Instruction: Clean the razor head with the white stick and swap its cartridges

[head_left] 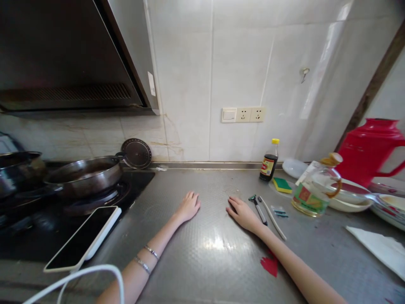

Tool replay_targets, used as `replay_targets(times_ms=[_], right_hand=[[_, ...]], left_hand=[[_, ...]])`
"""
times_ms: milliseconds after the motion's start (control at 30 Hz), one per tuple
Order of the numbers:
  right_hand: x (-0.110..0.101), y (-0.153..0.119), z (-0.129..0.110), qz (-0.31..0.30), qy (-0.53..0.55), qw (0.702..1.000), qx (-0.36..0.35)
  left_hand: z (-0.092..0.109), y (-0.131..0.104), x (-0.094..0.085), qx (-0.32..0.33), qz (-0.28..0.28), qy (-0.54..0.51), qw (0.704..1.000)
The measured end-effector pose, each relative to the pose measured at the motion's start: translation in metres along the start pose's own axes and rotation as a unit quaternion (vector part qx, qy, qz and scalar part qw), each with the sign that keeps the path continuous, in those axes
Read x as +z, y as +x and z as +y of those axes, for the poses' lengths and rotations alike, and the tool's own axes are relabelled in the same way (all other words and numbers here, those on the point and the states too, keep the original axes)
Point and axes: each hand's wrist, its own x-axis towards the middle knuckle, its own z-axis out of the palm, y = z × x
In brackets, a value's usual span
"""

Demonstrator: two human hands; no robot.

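My left hand (189, 206) lies flat on the steel counter (205, 261), palm down, with nothing in it. My right hand (242, 213) also rests palm down on the counter, its fingers stretched out and holding nothing. Just right of that hand is a razor (258, 210) with a green head and grey handle. Alongside it runs a thin whitish stick with a dark tip (274, 219). A small clear packet with dark blue pieces (279, 212) lies a little further right. Near my right forearm is a red patch (269, 266) on the counter.
At left, a pan (84, 175) sits on the black stove (19, 240), with a phone (84, 238) and white cable (107, 268) in front. At right stand a sauce bottle (268, 164), sponge (282, 184), glass oil jug (311, 196), bowls (348, 202) and a red thermos (368, 147).
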Motion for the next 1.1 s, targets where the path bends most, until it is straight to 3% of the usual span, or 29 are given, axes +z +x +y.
replay_targets(times_ms=[233, 1100], right_hand=[[0.0028, 0.0011, 0.0023, 0.002, -0.010, 1.000, -0.006], [0.0027, 0.0001, 0.0034, -0.006, -0.020, 1.000, -0.014]], left_hand=[[-0.0017, -0.0010, 0.0014, -0.011, -0.050, 0.010, 0.999], [-0.0004, -0.0023, 0.0005, -0.007, -0.042, 0.003, 0.999]])
